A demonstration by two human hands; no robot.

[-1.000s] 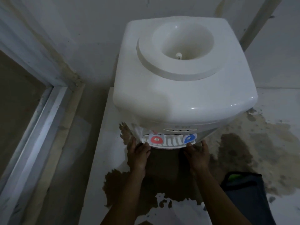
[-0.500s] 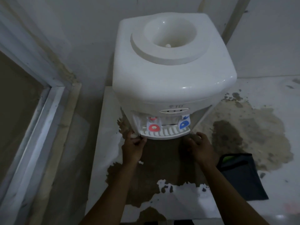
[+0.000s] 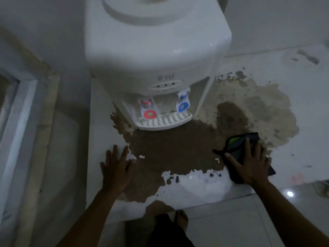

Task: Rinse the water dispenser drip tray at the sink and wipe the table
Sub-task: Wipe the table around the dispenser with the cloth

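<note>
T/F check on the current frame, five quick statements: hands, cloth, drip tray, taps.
1. The right hand lies flat on the dark cloth. True.
2. The left hand grips the drip tray. False: it rests open on the table, apart from the tray.
3. The drip tray sits in the dispenser. True.
4. The red tap is right of the blue tap. False: red is on the left.
5. The table is spotless. False: a large brown stain spreads before the dispenser.

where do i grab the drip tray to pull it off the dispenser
Grip the drip tray by its curved front lip, coming from the front. Only that edge juts out from under the taps; its back sits in the dispenser recess. Probably one hand at each front corner, pulling straight toward you.
</note>
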